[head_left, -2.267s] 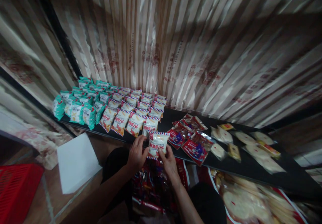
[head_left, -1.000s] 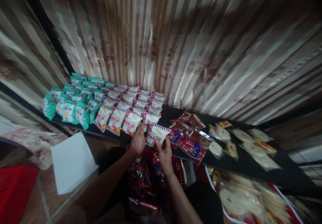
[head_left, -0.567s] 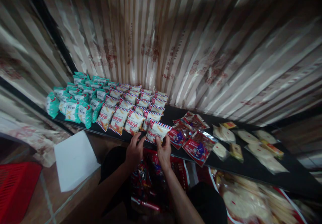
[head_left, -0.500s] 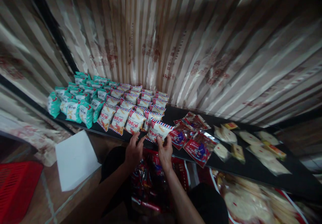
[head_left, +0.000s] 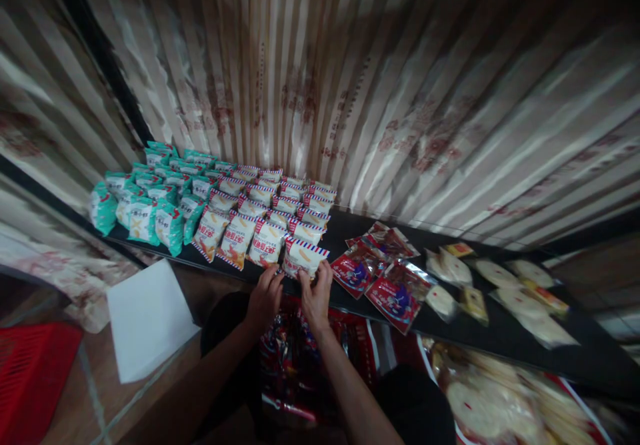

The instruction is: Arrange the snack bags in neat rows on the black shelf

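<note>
A white snack bag with red-and-blue striped edges stands at the front right of several rows of like bags on a black shelf. My right hand grips its lower right side, with the thumb across the front and the fingers around the edge. Beside its lower left corner is my left hand, fingers bent and slightly apart, with nothing visible in them. Whether those fingertips touch the bag is hard to make out. Teal snack bags stand in rows farther left.
Red flat packets and clear-wrapped pale round pieces lie on the shelf at right. Boxes of packets and round pieces sit below. A white sheet and red basket are at left; curtains hang behind.
The front right bag has shifted left and now stands more in line with its row. My right hand moved left with it; my left hand's fingers have drawn closer together.
</note>
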A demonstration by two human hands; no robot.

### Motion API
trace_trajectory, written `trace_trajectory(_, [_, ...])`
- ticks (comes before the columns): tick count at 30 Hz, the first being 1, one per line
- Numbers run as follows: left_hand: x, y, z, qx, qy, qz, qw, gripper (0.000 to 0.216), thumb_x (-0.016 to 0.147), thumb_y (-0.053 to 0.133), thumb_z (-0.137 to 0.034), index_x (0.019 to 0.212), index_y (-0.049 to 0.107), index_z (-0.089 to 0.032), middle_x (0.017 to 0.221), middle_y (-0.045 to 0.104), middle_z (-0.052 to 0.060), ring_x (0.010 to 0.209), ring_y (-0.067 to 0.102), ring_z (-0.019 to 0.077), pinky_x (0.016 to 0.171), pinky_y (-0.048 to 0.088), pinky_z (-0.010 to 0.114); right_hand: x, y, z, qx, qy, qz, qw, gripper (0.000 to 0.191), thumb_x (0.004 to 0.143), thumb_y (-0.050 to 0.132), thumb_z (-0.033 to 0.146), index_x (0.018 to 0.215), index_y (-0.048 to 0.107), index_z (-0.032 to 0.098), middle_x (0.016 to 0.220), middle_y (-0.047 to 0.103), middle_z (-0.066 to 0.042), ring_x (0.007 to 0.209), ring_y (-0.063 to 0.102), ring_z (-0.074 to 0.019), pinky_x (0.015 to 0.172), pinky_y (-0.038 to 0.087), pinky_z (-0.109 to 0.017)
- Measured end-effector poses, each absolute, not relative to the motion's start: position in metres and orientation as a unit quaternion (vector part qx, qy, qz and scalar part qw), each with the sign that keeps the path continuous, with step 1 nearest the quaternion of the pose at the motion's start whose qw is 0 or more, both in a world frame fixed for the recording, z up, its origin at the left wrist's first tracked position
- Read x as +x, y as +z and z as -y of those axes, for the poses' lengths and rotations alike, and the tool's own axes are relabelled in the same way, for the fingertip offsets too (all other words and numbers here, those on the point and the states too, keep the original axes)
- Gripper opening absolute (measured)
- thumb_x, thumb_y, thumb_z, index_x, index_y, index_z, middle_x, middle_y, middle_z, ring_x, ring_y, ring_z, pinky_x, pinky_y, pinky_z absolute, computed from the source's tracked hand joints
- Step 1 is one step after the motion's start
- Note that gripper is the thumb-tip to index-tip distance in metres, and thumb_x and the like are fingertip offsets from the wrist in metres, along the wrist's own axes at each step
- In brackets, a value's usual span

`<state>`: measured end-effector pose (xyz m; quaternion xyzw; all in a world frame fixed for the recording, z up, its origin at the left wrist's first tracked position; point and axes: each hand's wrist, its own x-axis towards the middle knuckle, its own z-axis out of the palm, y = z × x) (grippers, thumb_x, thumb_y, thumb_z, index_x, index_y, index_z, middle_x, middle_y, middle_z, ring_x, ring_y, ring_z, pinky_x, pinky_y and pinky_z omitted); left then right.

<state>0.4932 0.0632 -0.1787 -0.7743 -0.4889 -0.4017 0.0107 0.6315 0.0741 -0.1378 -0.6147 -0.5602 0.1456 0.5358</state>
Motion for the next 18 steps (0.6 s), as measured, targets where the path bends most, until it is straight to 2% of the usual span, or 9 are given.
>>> trace_trajectory(6, [0.492,-0.179,-0.064,-0.768,-0.445,0.459,0.039,0.035,0.089,0.040,-0.011,0.124,0.044,-0.016,0.123,0.051,0.012,0.118,0.050,0.0200,0.095,0.050,0.037,0.623,-0.146,-0.075,-0.626,0.173,0.556,0.518,0.038,0.085,0.047,0.044,0.113,0.047,0.017,0.126,0.041,-0.016,0.121,0.039,-0.0256,0.102,0.034,-0.047])
trace_trajectory(10, [0.493,-0.169,-0.062,-0.750,-0.460,0.471,0.067,0.034,0.088,0.043,-0.011,0.122,0.046,-0.015,0.126,0.048,0.014,0.122,0.046,0.0211,0.095,0.048,0.036,0.623,-0.145,-0.073,-0.629,0.171,0.564,0.508,0.041,0.085,0.048,0.045,0.114,0.047,0.017,0.128,0.040,-0.016,0.122,0.038,-0.0261,0.102,0.035,-0.047])
trace_trajectory(15, [0.498,-0.152,-0.064,-0.737,-0.434,0.502,0.126,0.043,0.082,0.059,-0.029,0.124,0.051,-0.020,0.139,0.038,0.014,0.135,0.026,0.0347,0.104,0.034,0.053,0.624,-0.144,-0.072,-0.629,0.176,0.560,0.509,0.050,0.084,0.050,0.047,0.122,0.042,0.017,0.130,0.039,-0.017,0.126,0.035,-0.0271,0.103,0.034,-0.049])
trace_trajectory(18, [0.501,-0.148,-0.070,-0.758,-0.424,0.480,0.125,0.040,0.083,0.057,-0.029,0.123,0.054,-0.025,0.146,0.030,0.012,0.137,0.019,0.0371,0.104,0.029,0.057,0.626,-0.142,-0.071,-0.624,0.179,0.553,0.522,0.054,0.083,0.051,0.048,0.126,0.040,0.017,0.133,0.038,-0.016,0.127,0.034,-0.0271,0.104,0.033,-0.050])
